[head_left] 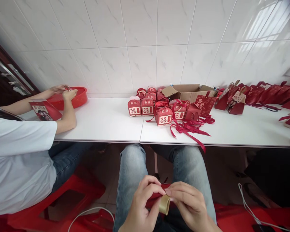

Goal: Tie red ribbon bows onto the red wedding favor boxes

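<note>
Over my lap, my left hand [145, 204] and my right hand [189, 203] meet with fingertips pinched at the top of a gold ribbon loop [164, 205]. Behind the fingers shows part of a dark red item [156, 199], mostly hidden by my hands. On the white table [106, 124] ahead stand several small red boxes with white labels [163, 116], some tied with red ribbon. Loose red ribbons [189, 128] lie in front of them.
An open cardboard box [189, 91] stands behind the red boxes. Red bags [236, 101] line the table's right. At left, a person's hands work over a red basin [79, 98], beside a red box [45, 110]. Another person's hand shows at the right edge.
</note>
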Available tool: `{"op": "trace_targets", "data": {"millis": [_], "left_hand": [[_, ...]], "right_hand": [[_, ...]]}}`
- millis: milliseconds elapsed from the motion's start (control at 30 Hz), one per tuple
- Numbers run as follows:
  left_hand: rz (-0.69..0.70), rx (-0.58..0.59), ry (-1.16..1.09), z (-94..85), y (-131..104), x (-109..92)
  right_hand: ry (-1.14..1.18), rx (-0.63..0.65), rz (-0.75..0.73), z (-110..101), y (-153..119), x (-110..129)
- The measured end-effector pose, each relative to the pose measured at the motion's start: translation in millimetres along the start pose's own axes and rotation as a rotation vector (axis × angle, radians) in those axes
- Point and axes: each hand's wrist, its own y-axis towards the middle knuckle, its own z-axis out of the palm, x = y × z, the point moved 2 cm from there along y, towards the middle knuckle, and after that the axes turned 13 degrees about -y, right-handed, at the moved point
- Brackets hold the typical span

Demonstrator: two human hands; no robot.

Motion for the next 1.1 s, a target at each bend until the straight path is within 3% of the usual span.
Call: {"op": "trace_targets", "data": {"millis": [233,567,733,933,1100], "left_hand": [[-0.116,-0.079,0.032,3.0,-14,22],[-0.2,0.044,-0.045,10.6,1,21],[-0.171,0.015,-0.103,11.8,3,28],[-0.277,0.061,0.028,1.5,7,31],[-0.347,0.1,0.003,4.9,17,34]], "right_hand": [[0.032,0.035,0.07,1,-5,-4],[0.037,0.023,0.142,-1,-17,-12],[0.02,0.013,0.125,-5,-21,-14],[0.024,-0.088,0.157,-18,-18,-16],[0.011,-0.113,0.175,-31,-13,-22]]}}
